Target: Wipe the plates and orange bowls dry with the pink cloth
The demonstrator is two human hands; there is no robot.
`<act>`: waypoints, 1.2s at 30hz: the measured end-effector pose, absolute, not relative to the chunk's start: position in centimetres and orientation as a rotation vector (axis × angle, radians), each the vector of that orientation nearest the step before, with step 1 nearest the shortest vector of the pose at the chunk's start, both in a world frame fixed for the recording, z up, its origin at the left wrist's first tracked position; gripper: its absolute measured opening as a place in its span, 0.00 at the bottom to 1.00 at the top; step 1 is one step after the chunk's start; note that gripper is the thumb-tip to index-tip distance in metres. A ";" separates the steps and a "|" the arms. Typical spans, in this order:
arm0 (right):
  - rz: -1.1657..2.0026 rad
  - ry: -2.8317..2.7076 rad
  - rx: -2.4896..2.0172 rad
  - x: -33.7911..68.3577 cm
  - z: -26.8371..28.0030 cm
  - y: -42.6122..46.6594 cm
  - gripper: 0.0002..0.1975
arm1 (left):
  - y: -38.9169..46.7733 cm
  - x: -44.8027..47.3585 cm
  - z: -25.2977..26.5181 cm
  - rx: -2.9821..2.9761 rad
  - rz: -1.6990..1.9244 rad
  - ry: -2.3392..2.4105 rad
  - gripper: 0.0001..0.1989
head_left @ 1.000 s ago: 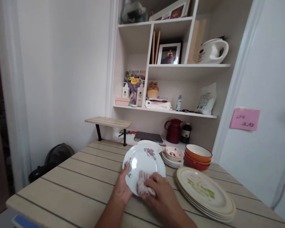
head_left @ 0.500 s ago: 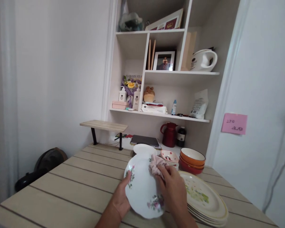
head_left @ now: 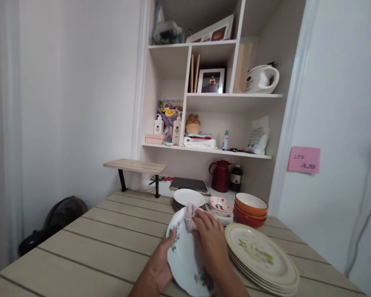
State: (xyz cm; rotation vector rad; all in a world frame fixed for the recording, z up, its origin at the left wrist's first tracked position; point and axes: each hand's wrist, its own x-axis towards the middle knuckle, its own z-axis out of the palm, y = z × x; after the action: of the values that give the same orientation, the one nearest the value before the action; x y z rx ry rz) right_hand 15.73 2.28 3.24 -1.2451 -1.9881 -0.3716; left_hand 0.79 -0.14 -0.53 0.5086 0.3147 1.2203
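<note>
A white plate (head_left: 185,251) with pink and purple flowers and a wavy rim is tilted up over the table. My left hand (head_left: 161,262) grips its left edge, thumb on the face and the other fingers hidden behind. In my right hand (head_left: 210,237) is a bunched pale pink cloth (head_left: 191,216), pressed on the upper rim of the plate. The right hand covers the plate's right side.
To the right stands a stack of cream plates (head_left: 261,255) with yellow rims. Behind are orange and red bowls (head_left: 250,210), small pink-patterned dishes (head_left: 221,205) and white plates (head_left: 189,197). A small raised shelf (head_left: 134,166) stands at the table's back left.
My right hand has moved the cloth leftward across the plate to its upper rim. The plate has shifted slightly right and down, with my left hand still on its edge.
</note>
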 end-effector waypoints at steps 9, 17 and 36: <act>-0.451 -2.019 -1.104 15.6 4.1 1.5 0.21 | -0.6 0.7 0.3 0.520 1.184 0.256 0.17; -0.492 -1.880 -1.207 17.9 4.1 2.0 0.23 | -0.9 -0.4 0.5 0.524 1.234 0.151 0.18; -0.029 -2.374 -0.878 12.4 1.3 -2.6 0.15 | -1.1 -0.7 1.0 0.407 1.287 0.357 0.17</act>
State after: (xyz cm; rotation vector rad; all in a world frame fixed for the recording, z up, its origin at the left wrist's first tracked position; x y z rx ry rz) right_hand 12.35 -2.57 1.33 -0.8778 -2.3741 -0.0295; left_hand -0.66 -1.06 1.04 0.4074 0.3567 1.2868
